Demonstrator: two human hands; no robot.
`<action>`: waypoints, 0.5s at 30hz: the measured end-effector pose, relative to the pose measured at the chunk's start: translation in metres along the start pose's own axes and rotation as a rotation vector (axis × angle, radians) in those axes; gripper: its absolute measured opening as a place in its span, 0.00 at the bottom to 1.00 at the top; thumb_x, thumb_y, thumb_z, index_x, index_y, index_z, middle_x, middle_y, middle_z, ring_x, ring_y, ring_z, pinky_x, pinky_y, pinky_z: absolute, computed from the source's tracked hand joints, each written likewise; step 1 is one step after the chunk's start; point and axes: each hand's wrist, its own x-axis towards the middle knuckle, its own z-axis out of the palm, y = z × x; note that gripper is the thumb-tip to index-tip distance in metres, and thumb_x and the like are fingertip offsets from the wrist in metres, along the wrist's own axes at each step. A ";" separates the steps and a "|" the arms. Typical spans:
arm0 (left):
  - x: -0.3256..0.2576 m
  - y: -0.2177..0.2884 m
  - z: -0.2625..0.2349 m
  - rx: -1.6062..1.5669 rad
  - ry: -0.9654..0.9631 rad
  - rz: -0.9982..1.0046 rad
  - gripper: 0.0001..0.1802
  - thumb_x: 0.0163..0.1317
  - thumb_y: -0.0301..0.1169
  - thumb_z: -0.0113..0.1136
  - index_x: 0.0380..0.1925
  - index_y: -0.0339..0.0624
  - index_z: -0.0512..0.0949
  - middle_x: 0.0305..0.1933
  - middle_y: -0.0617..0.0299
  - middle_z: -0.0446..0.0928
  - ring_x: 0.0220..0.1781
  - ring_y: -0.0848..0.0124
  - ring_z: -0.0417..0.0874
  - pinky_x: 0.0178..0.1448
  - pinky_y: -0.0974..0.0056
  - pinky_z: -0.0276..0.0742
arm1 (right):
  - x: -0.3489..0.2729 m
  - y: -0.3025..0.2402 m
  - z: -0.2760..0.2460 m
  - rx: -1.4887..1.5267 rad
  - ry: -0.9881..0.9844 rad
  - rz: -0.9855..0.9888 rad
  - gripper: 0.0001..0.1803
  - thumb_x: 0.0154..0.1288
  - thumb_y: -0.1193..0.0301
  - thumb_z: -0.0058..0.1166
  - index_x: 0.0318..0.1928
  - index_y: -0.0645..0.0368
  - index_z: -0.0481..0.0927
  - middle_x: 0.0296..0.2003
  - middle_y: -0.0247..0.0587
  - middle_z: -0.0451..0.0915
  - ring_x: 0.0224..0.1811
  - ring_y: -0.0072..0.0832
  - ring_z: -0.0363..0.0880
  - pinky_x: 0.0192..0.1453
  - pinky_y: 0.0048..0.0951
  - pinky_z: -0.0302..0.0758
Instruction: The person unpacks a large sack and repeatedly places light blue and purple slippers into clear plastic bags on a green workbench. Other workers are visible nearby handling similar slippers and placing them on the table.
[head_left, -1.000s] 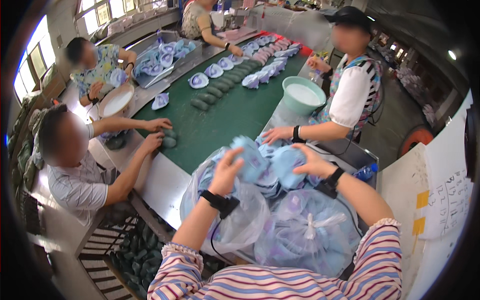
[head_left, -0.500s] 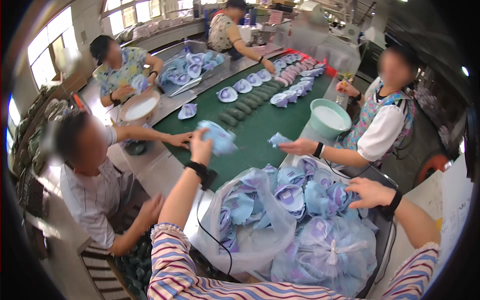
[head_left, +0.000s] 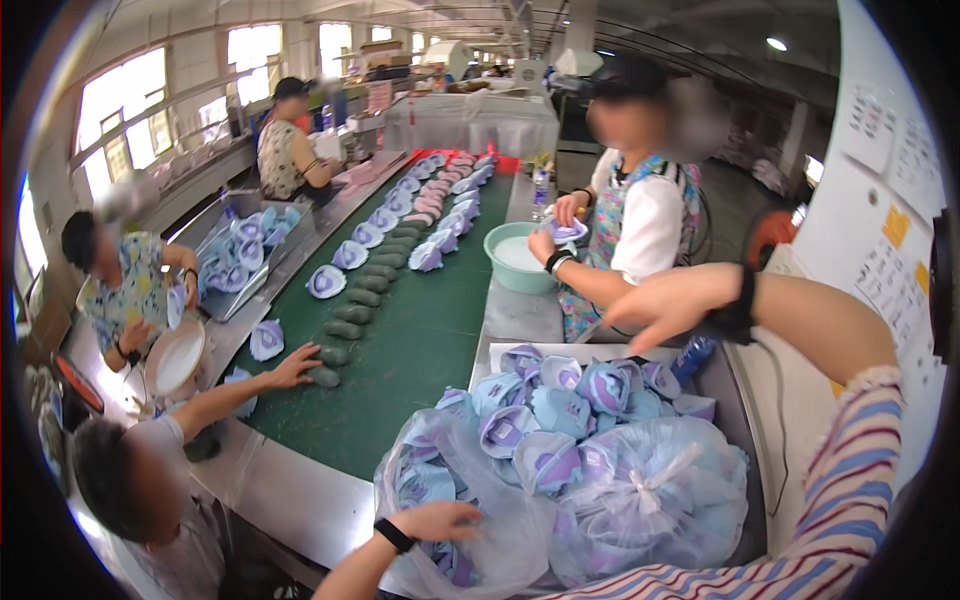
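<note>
My left hand [head_left: 440,522] hovers over the open clear plastic bag [head_left: 410,560], fingers apart and no piece seen in it. Light blue and purple moulded pieces, like slipper uppers, fill that bag. Beyond it, more loose uppers [head_left: 560,410] are heaped in a metal tray. My right hand [head_left: 672,305] is raised above the far side of the heap, its fingers loosely spread and slightly blurred, holding nothing that I can see. A tied plastic bag [head_left: 645,500] of the same uppers sits at the right, below my right arm.
A green conveyor belt [head_left: 420,370] carries rows of uppers and dark foot-shaped pieces [head_left: 365,298]. At the left, a co-worker's hand [head_left: 295,367] touches one of these. Another person at the right holds an upper above a green basin [head_left: 520,262]. A blue bottle [head_left: 694,355] stands beside the heap.
My left hand has let go of the light blue upper and come back from the belt to the bag. My right hand has moved farther forward. The view has swung right.
</note>
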 end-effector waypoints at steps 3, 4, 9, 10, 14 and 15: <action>0.013 -0.025 0.050 0.549 0.241 -0.083 0.29 0.56 0.50 0.57 0.51 0.40 0.72 0.48 0.47 0.75 0.47 0.53 0.77 0.57 0.55 0.70 | 0.085 -0.031 0.054 -0.012 -0.008 -0.273 0.30 0.55 0.55 0.57 0.54 0.61 0.72 0.46 0.51 0.78 0.49 0.45 0.76 0.52 0.42 0.72; 0.018 -0.026 0.061 0.581 0.286 -0.120 0.30 0.55 0.50 0.58 0.51 0.42 0.72 0.52 0.48 0.72 0.53 0.53 0.72 0.57 0.51 0.69 | 0.117 -0.044 0.085 0.015 0.010 -0.405 0.29 0.54 0.56 0.58 0.53 0.61 0.73 0.46 0.52 0.78 0.49 0.46 0.76 0.51 0.43 0.72; 0.065 -0.149 0.137 0.691 0.356 -0.163 0.35 0.47 0.51 0.64 0.56 0.53 0.69 0.66 0.48 0.59 0.69 0.49 0.56 0.58 0.33 0.60 | 0.215 -0.142 0.239 -0.212 -0.096 -0.704 0.29 0.42 0.59 0.62 0.49 0.54 0.75 0.35 0.46 0.82 0.39 0.47 0.79 0.42 0.43 0.75; 0.063 -0.120 0.122 0.661 0.353 -0.199 0.36 0.46 0.50 0.64 0.57 0.56 0.68 0.67 0.47 0.56 0.70 0.48 0.52 0.58 0.30 0.57 | 0.205 -0.140 0.261 -0.396 0.050 -0.619 0.35 0.38 0.57 0.64 0.50 0.58 0.72 0.46 0.42 0.78 0.46 0.46 0.77 0.42 0.48 0.74; 0.032 0.021 0.075 0.933 0.510 -0.338 0.34 0.52 0.40 0.62 0.60 0.47 0.65 0.60 0.48 0.63 0.60 0.52 0.63 0.53 0.44 0.65 | 0.211 -0.074 0.275 -0.510 -0.016 -0.374 0.31 0.46 0.53 0.61 0.53 0.42 0.73 0.52 0.36 0.72 0.56 0.42 0.69 0.55 0.65 0.62; 0.024 0.038 0.075 1.092 0.584 -0.364 0.33 0.55 0.36 0.60 0.60 0.40 0.64 0.55 0.50 0.70 0.54 0.56 0.72 0.51 0.54 0.72 | 0.204 -0.068 0.263 -0.625 -0.088 -0.273 0.27 0.49 0.53 0.59 0.52 0.38 0.75 0.52 0.34 0.71 0.58 0.40 0.66 0.55 0.69 0.59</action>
